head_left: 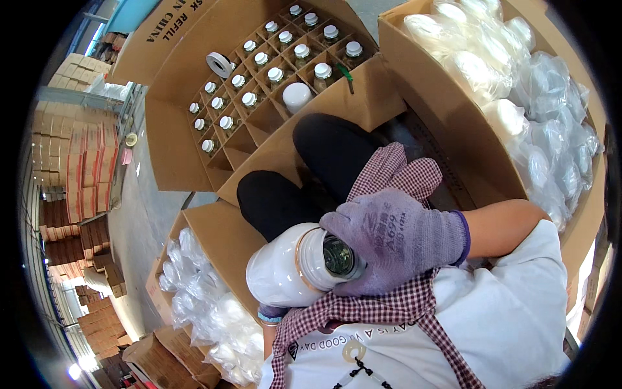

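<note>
A white vacuum flask body (275, 269) lies tilted across my lap, its mouth facing right. Inside the mouth shows a dark, shiny glass liner (338, 255). My right hand (398, 240), in a grey-purple glove, is closed round the flask's neck with its fingers along the rim. Of my left hand (271, 313) only the cuff end of a glove shows, against the flask's underside; its fingers are hidden behind the flask. A checked cloth (389, 301) drapes beneath my right hand and over my white shirt.
Ahead stands a divided carton (249, 146) of white-capped bottles, with a white dome-shaped lid (297, 97), a tape roll (219, 65) and a green-handled tool (345, 74). Cartons of plastic-wrapped parts flank me, right (447, 84) and left (214, 227). Stacked boxes (87, 168) line the far left.
</note>
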A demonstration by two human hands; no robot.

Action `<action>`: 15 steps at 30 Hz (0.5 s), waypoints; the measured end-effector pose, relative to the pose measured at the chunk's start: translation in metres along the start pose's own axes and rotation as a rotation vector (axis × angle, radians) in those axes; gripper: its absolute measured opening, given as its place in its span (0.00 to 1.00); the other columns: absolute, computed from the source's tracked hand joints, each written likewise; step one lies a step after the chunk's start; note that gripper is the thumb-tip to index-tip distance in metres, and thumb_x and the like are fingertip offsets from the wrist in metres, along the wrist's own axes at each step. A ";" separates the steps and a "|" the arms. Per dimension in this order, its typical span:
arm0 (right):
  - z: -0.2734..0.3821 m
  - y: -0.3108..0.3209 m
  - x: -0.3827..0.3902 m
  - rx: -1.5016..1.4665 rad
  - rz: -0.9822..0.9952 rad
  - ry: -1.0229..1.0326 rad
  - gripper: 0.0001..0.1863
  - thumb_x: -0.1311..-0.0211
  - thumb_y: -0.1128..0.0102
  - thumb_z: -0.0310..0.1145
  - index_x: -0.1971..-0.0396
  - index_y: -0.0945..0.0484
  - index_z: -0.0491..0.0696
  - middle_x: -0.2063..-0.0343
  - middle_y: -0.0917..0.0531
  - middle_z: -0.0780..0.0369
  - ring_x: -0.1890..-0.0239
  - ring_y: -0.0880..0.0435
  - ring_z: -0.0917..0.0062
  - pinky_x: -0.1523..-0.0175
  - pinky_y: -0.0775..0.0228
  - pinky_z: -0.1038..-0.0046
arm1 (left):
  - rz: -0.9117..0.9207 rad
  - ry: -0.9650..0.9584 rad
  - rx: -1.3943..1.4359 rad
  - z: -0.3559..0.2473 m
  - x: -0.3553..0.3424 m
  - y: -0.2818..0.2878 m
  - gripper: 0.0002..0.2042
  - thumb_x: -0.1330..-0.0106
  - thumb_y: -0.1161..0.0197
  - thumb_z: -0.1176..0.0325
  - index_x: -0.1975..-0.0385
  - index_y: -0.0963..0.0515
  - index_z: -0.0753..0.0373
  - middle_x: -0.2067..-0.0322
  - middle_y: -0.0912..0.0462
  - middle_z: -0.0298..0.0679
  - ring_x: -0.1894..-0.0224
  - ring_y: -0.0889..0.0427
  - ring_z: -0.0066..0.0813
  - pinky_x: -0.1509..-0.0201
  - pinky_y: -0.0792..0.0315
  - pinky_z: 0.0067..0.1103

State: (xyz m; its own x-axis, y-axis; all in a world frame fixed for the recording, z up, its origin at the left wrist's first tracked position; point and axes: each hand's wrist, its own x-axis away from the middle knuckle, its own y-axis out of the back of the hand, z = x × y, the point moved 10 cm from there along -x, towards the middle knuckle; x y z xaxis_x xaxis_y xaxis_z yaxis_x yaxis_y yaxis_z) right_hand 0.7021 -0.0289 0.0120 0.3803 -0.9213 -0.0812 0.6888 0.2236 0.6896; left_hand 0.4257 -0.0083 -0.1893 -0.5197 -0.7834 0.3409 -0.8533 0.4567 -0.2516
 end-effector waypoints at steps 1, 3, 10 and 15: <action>-0.003 -0.001 -0.001 0.000 -0.006 -0.010 0.39 0.56 0.25 0.65 0.59 0.22 0.42 0.67 0.15 0.54 0.69 0.12 0.64 0.66 0.18 0.65 | 0.000 0.000 0.002 0.000 0.000 -0.001 0.32 0.23 0.55 0.45 0.26 0.44 0.59 0.30 0.34 0.47 0.29 0.34 0.40 0.26 0.39 0.38; -0.008 -0.003 -0.005 0.003 -0.019 -0.032 0.39 0.56 0.25 0.65 0.60 0.22 0.43 0.69 0.14 0.54 0.69 0.11 0.64 0.66 0.18 0.65 | -0.001 0.001 0.010 0.000 -0.001 -0.002 0.32 0.23 0.55 0.45 0.26 0.44 0.59 0.30 0.34 0.47 0.29 0.34 0.40 0.26 0.39 0.38; -0.011 -0.010 -0.018 -0.165 0.030 -0.076 0.42 0.59 0.23 0.66 0.55 0.22 0.43 0.65 0.14 0.55 0.63 0.11 0.65 0.59 0.18 0.66 | -0.002 -0.009 0.047 0.000 -0.006 -0.005 0.33 0.23 0.56 0.44 0.26 0.45 0.59 0.30 0.34 0.48 0.29 0.34 0.41 0.26 0.39 0.38; -0.002 -0.006 -0.018 -0.176 -0.142 0.016 0.52 0.63 0.21 0.66 0.43 0.25 0.45 0.59 0.16 0.57 0.60 0.12 0.64 0.55 0.18 0.65 | -0.027 -0.023 0.085 0.001 -0.004 -0.004 0.33 0.23 0.56 0.44 0.26 0.45 0.59 0.30 0.34 0.48 0.29 0.34 0.41 0.26 0.39 0.38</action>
State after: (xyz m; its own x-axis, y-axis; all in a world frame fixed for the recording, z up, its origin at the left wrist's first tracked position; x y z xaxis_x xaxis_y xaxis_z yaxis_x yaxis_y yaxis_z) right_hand 0.6927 -0.0125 0.0077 0.2808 -0.9426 -0.1805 0.8327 0.1458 0.5341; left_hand 0.4316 -0.0075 -0.1907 -0.4943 -0.8051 0.3277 -0.8601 0.3983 -0.3188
